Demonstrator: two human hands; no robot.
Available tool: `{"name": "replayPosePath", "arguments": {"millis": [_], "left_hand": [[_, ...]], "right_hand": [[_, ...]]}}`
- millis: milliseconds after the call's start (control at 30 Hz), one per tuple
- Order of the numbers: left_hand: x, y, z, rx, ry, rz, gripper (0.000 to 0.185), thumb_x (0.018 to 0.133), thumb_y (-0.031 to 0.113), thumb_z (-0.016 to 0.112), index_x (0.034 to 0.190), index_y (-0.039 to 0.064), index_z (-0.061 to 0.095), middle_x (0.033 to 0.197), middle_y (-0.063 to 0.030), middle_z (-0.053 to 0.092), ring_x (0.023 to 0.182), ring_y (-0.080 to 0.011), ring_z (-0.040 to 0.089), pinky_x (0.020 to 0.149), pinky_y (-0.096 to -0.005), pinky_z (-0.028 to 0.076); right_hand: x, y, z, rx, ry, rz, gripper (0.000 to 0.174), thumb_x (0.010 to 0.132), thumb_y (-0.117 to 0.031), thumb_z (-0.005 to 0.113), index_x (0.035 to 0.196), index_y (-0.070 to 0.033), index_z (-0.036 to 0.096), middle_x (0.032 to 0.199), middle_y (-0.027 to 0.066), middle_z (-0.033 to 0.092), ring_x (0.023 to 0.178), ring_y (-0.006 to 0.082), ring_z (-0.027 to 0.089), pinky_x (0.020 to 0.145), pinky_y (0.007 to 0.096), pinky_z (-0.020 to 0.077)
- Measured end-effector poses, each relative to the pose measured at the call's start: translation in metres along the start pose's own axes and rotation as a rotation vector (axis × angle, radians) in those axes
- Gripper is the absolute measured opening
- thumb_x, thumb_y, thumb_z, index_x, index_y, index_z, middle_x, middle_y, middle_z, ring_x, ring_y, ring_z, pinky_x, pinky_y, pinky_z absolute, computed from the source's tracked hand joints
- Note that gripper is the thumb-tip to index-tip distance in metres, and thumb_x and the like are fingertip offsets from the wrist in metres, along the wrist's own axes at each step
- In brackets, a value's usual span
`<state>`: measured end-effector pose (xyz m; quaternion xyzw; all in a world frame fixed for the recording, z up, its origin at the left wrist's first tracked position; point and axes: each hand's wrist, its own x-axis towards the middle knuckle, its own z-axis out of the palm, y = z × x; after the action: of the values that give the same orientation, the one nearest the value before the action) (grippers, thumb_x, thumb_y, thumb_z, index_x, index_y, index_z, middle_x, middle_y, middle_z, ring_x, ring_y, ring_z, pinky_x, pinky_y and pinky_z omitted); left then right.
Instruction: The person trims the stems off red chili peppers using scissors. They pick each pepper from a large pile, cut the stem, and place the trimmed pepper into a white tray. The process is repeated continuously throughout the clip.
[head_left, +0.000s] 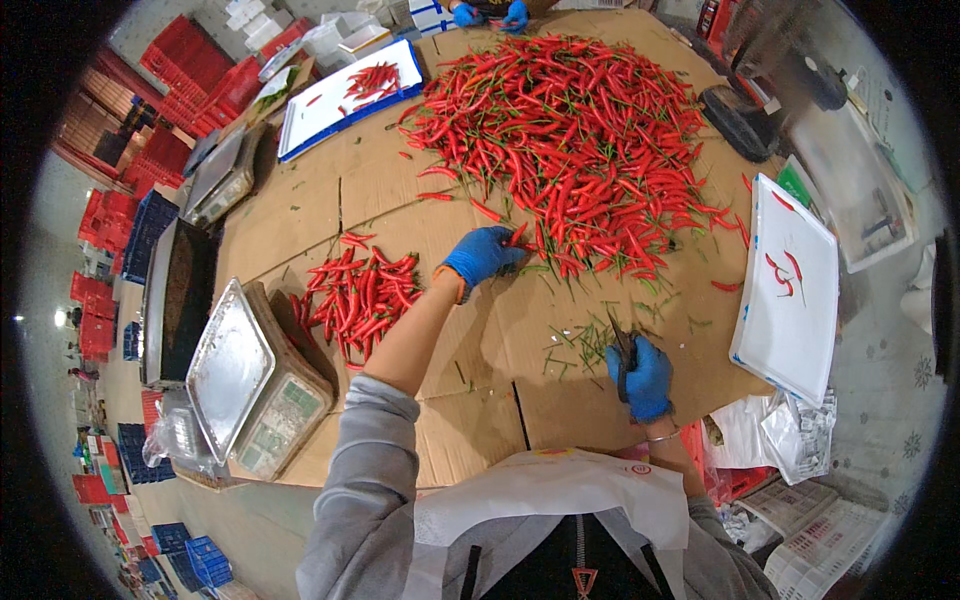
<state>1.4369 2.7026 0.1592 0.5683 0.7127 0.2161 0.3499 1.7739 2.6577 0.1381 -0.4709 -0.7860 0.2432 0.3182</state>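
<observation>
My left hand (484, 259), in a blue glove with an orange cuff, is at the near left edge of a large heap of red chili peppers (570, 142). Its fingers are beside a loose chili (517, 234); whether they grip it cannot be made out. Scissors (622, 345) with dark handles are in my blue-gloved right hand (646, 379), blades pointing away from me. Cut green stems (589, 341) lie scattered by the blades. To the left of my left forearm rests a smaller pile of red chilies (367, 296).
Cardboard (450, 435) covers the table. Weighing scales (281, 420) stand at its left edge. White trays holding a few chilies lie at the back left (330, 112) and right (787, 322). Across the table are another person's blue-gloved hands (514, 16). Red crates (187, 56) are stacked beyond.
</observation>
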Motion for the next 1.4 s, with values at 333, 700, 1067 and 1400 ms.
{"name": "replayPosePath", "arguments": {"millis": [333,700,1067,1400], "left_hand": [[0.011,-0.025,-0.067,0.463,0.341,0.058,0.033,0.081,0.014,0.058,0.113,0.017,0.064,0.1,-0.0142,0.065,0.093,-0.0322,0.062,0.079,-0.0408,0.05],[0.051,-0.021,-0.023,0.657,0.273,0.2,0.031,0.078,0.016,0.064,0.109,0.017,0.065,0.099,-0.013,0.062,0.09,-0.0346,0.06,0.075,-0.0411,0.049],[-0.056,0.073,0.063,-0.571,0.071,0.153,0.028,0.084,0.01,0.067,0.109,-0.001,0.062,0.082,-0.0026,0.063,0.071,-0.0082,0.053,0.066,-0.0245,0.045],[-0.104,0.103,0.094,-0.649,0.046,0.075,0.027,0.08,0.01,0.071,0.105,-0.001,0.066,0.084,-0.0019,0.064,0.073,-0.008,0.055,0.069,-0.0241,0.046]], "right_hand": [[0.005,0.016,-0.005,0.065,0.034,-0.01,0.03,0.074,-0.028,0.074,0.07,-0.006,0.055,0.055,0.0135,0.052,0.049,0.0295,0.053,0.048,0.0351,0.042],[0.008,0.016,-0.013,0.074,-0.066,0.073,0.032,0.075,-0.033,0.072,0.072,-0.006,0.056,0.061,0.015,0.056,0.054,0.0333,0.057,0.05,0.0388,0.0429],[0.004,0.027,-0.003,0.179,-0.152,0.191,0.027,0.077,-0.019,0.071,0.092,-0.002,0.057,0.083,0.0148,0.066,0.073,0.0306,0.064,0.065,0.0365,0.0496],[-0.004,0.014,-0.005,0.214,-0.054,0.041,0.034,0.076,-0.031,0.071,0.092,-0.005,0.057,0.074,0.0148,0.062,0.068,0.0365,0.061,0.058,0.0426,0.0472]]}}
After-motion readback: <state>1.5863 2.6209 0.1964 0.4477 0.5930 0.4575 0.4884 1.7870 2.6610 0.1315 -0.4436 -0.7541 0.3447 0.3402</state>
